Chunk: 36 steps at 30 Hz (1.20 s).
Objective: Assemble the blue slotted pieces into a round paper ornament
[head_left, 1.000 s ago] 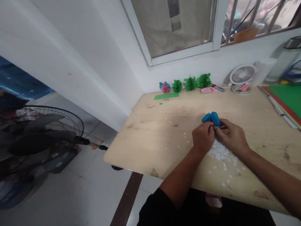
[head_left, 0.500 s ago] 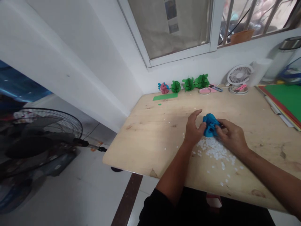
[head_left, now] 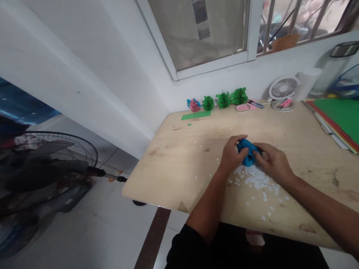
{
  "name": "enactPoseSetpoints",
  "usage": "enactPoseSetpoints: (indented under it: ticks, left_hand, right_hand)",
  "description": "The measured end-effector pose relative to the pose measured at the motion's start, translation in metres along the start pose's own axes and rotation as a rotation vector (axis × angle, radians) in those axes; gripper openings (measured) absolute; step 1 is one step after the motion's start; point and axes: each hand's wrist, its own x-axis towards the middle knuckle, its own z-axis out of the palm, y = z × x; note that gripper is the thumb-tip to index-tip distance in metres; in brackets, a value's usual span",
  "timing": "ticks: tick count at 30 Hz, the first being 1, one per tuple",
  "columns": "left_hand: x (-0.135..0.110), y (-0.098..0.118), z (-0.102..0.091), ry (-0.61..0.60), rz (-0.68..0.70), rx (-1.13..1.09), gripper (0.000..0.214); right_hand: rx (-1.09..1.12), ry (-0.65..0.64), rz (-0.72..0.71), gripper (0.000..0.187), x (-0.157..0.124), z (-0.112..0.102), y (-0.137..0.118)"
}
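A blue folded-paper piece (head_left: 248,157), layered and rounded, is between my two hands over the wooden table. My left hand (head_left: 233,152) grips its left side, with the thumb in front and the fingers curled round the back. On the other side my right hand (head_left: 272,160) holds it, thumb pressed against the front. Parts of the blue paper are hidden by my fingers. Just below it lies a scattered pile of small white paper bits (head_left: 258,178).
Paper figures, green ones (head_left: 223,100) and a pink-and-blue one (head_left: 194,105), line the wall behind a green strip (head_left: 195,116). A cutter (head_left: 255,104), tape roll (head_left: 282,105) and small white fan (head_left: 284,88) sit at the back. Coloured sheets (head_left: 336,114) lie right; a floor fan (head_left: 50,164) stands left.
My left fingers have closed over the top and back of the blue paper, where they were raised off it before. The piece has tilted and shifted slightly towards me.
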Motion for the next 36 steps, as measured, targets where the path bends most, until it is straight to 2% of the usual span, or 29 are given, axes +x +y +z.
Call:
enactPoseSetpoints:
  ticks: [6, 15, 36]
  left_hand:
    - [-0.003, 0.003, 0.002, 0.045, 0.004, 0.039, 0.039]
    - [-0.008, 0.009, 0.011, 0.035, 0.12, 0.063, 0.036]
    - [-0.013, 0.011, 0.013, 0.013, 0.143, 0.045, 0.036]
  right_hand:
    - [-0.02, -0.018, -0.008, 0.03, 0.0, 0.001, 0.003]
    - [0.004, 0.005, -0.024, 0.03, 0.0, 0.0, -0.001]
    - [0.004, 0.044, -0.017, 0.027, 0.003, -0.003, -0.007]
